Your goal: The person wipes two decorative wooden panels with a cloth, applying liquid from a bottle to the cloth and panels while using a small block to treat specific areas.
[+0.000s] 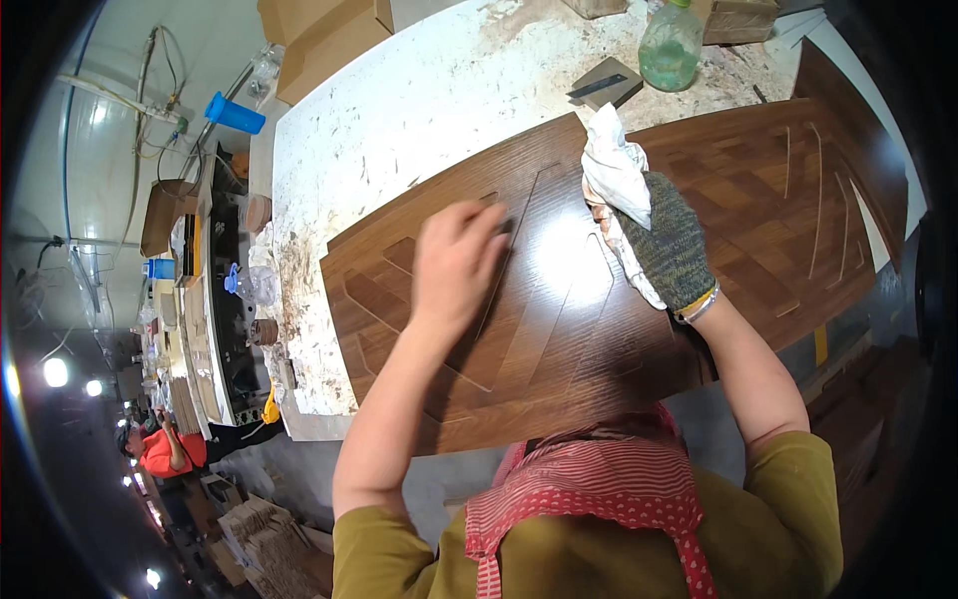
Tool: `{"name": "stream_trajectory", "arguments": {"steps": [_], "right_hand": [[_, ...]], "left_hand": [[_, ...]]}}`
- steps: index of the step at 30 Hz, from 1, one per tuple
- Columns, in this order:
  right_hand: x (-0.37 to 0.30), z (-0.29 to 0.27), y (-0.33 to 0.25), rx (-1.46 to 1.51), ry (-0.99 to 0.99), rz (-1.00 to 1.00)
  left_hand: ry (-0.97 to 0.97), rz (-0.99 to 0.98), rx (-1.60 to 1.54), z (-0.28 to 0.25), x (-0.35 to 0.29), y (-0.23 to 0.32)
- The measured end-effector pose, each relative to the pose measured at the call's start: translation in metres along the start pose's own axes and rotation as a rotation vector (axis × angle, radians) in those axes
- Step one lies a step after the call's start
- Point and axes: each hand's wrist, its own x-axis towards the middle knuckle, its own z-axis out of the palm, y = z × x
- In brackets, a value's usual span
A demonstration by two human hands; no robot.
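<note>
My right hand [672, 240], in a dark knitted glove, is closed around a crumpled white cloth [614, 165] with brown stains. It rests at the right side of a dark brown wood-grain panel [539, 349], which has grooved geometric lines and a bright light reflection. A second brown grooved panel [763, 200] lies to the right, beyond the glove. My left hand [454, 265] is bare and slightly blurred. It is over the left part of the first panel, fingers apart and a little bent, with nothing visible in them. I cannot tell whether it touches the surface.
The panels lie on a stained white table [399, 130]. At its back stand a greenish bottle [670, 50] and a small block [607, 84] with a dark blade-like tool on it. A cardboard box [324, 45] is at the far left. A person in red [165, 452] is at the lower left.
</note>
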Motion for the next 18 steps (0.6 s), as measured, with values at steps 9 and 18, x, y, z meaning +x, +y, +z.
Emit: {"name": "stream_trajectory", "arguments": {"steps": [9,18], "right_hand": [[0.001,-0.002,-0.007,-0.170,0.087,-0.136],[0.000,-0.008,-0.007,-0.048,0.055,-0.105]], "left_hand": [[-0.147,0.036,0.205,0.046,0.025,0.017],[-0.014,-0.820,-0.887,0.015,0.090,-0.010]]}}
